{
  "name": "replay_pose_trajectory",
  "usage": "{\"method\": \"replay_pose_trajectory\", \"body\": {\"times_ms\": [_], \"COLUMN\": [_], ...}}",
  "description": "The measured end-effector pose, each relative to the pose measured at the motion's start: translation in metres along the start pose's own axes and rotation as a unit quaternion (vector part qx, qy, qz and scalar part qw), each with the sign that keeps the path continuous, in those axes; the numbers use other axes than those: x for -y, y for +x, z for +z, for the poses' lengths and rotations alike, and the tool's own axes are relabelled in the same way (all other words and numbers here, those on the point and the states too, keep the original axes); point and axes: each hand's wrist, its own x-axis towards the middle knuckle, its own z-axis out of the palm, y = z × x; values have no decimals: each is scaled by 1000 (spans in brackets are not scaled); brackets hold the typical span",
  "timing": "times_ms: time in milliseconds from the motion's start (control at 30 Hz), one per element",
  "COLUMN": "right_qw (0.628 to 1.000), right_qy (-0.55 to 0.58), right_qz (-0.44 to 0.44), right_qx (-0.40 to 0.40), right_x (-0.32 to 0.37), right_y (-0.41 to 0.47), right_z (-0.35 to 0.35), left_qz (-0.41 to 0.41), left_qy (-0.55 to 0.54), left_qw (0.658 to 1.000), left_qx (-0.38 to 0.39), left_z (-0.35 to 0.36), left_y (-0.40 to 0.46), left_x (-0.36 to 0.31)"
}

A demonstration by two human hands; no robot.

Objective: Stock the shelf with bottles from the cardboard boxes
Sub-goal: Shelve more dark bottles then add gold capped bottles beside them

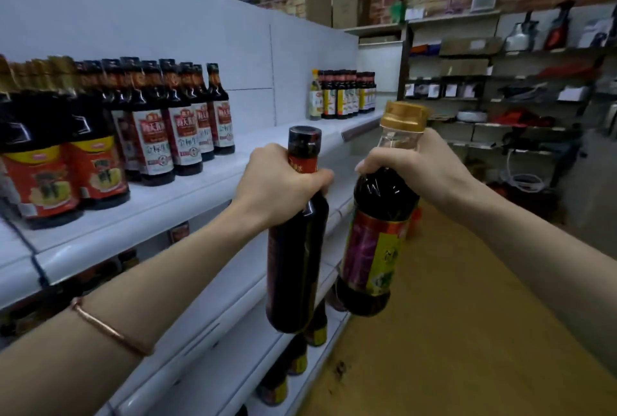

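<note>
Left hand [277, 181] grips dark bottle [297, 248]; right hand [417, 168] grips gold-capped bottle [377, 232].
I judge both upright; bare shelf [267, 148] lies just beyond, nearer my left.

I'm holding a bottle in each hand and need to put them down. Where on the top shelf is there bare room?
The shelf is bare between the white-labelled bottles on the left and the far bottle group on the right. Its left end is crowded with red-labelled bottles, several rows deep, right up to the front edge.
</note>
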Motion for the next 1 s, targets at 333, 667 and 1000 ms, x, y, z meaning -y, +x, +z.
{"method": "replay_pose_trajectory", "body": {"times_ms": [333,667,1000], "right_qw": [990,962,938], "right_qy": [68,163,218], "right_qz": [-109,-173,-200], "right_qx": [67,134,178], "right_x": [-85,-114,-120], "right_y": [200,356,454], "right_z": [-10,31,102], "left_qz": [-30,-86,-88], "left_qy": [12,-48,-3], "left_qw": [992,951,939], "left_qx": [-126,-293,-332], "left_z": [50,47,12], "left_y": [161,276,342], "left_x": [39,60,109]}}
